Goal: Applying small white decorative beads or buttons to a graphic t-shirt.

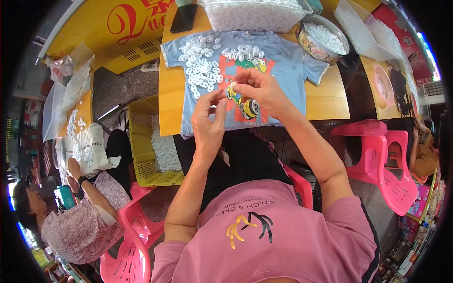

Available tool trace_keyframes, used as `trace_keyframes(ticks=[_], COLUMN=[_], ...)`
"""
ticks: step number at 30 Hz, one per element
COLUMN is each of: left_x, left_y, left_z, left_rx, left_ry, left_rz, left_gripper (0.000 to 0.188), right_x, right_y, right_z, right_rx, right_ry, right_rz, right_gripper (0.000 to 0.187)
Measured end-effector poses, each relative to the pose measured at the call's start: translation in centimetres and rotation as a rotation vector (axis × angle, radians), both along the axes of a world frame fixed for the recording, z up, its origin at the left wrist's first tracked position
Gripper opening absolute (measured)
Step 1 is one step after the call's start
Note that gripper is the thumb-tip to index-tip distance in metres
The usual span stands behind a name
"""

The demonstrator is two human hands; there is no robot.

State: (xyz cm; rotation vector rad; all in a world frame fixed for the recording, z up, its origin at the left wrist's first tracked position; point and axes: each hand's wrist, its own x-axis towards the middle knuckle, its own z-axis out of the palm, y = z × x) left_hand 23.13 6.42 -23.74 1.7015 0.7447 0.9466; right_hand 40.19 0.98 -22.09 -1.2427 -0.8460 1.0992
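Note:
A grey-blue T-shirt (288,80) with a printed dinosaur-and-truck picture lies spread on the table before me. On its left part rest loose white oval plastic pieces (203,66), each with two holes. A smaller group of the same pieces (243,52) sits near the top of the print. My left hand (211,115) is over the print, its fingers curled and thumb bent in. My right hand (262,89) hovers beside it, thumb and forefinger pinched together. Whatever either hand holds is too small to make out against the print.
A clear tub (255,16) and a round tin (323,40) of white pieces stand behind the shirt. A dark phone (184,19) lies back left. A yellow crate (144,141) holds more pieces. Another person (85,217) works at left. A pink chair (377,160) stands right.

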Motion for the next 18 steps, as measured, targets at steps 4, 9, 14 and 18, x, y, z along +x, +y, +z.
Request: trace_keyframes(ticks=[4, 9, 14, 18], left_x=[0.6, 0.7, 0.1, -0.6], left_y=[-0.5, -1.2, -1.5, -2.1], left_z=[0.1, 1.2, 1.5, 1.7], left_rx=[-0.067, -0.147, -0.182, -0.239], left_ry=[-0.164, -0.169, -0.194, -0.213], left_rz=[-0.058, -0.033, -0.028, -0.096], left_gripper=[0.019, 0.015, 0.012, 0.013], right_x=[-1.6, -2.3, -2.7, -3.1], right_y=[-1.5, -2.5, -3.1, -4.2], right_z=[1.6, 1.7, 1.3, 1.3], right_rx=[-0.022, 0.028, 0.107, 0.055], right_ry=[0.252, 0.255, 0.065, -0.157], right_rz=[-0.053, -0.052, -0.070, -0.047], right_gripper=[0.022, 0.021, 0.019, 0.016])
